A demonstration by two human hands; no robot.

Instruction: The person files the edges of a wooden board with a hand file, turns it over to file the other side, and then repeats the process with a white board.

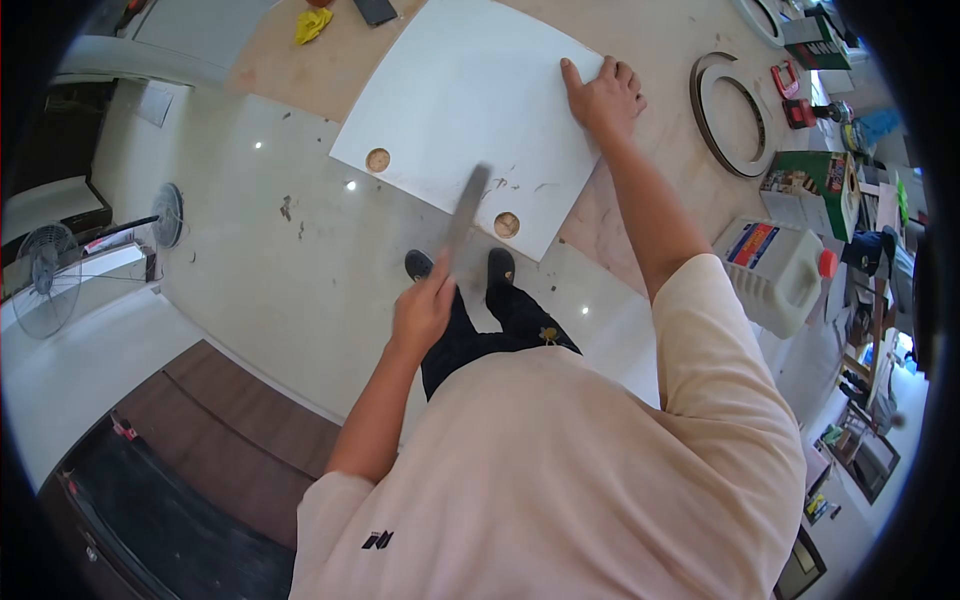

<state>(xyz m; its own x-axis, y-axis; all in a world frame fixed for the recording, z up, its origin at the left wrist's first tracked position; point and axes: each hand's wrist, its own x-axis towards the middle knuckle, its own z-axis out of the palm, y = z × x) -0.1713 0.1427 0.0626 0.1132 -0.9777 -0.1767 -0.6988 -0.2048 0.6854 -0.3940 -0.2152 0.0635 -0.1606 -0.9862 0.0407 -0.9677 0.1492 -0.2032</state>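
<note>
My left hand (422,315) is closed around one end of a long flat grey metal file (468,210), slightly blurred by motion. The file points up and away from me, crossing the near edge of a white board (480,100). This board has two round holes near that edge, a left hole (377,160) and a right hole (507,225), with brownish shavings between them. My right hand (607,100) lies across the board's right edge, thumb and fingers spread apart.
The board rests on a tan worktable (665,35) and overhangs its near side. Right of it lie coiled edge-banding strip (705,125), a large jug (775,275), a green box (815,190) and a red drill (800,112). A yellow crumpled item (313,25) sits far left; a fan (48,280) stands left.
</note>
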